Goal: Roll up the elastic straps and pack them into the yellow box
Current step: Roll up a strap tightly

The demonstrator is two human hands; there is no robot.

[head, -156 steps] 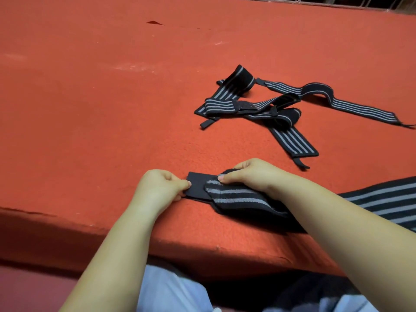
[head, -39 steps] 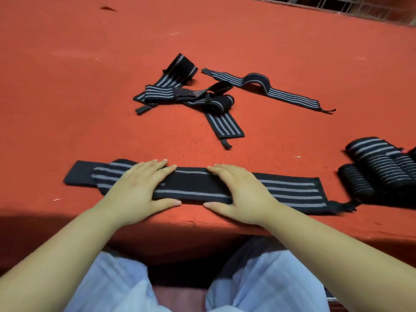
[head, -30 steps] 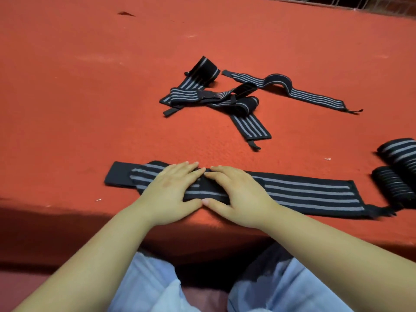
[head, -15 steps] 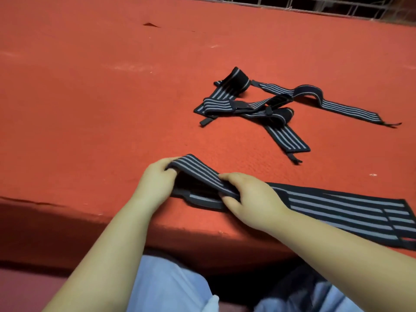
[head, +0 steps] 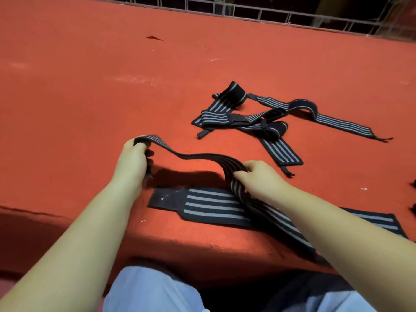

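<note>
Curled fingers of the left hand (head: 131, 157) pinch one end of a black elastic strap with grey lengthwise stripes (head: 198, 156), holding that end lifted off the red felt-covered table (head: 90, 86) so that the fabric loops over the fingertips. From there the strap sags in a shallow arc toward the right hand (head: 258, 176), whose thumb and fingers grip it mid-length, bunching the fabric into a narrow fold. Past the right hand the same strap drops to the table and runs on under the right forearm toward the near edge, where it looks to hang over slightly. Directly beneath the raised span lies a flat length of black striped strap with a plain black patch at its left end (head: 202, 206); it stretches rightward along the near edge of the table, and whether it is a second strap or the folded-back rest of the held one cannot be told. Farther back, well apart from the hands, a tangle of loose black striped straps (head: 247, 119) rests on the felt, one long piece trailing off to the right. A metal grid railing (head: 270, 12) lines the far edge of the table. Light blue trousers (head: 153, 291) show at the bottom, below the table's near edge.
</note>
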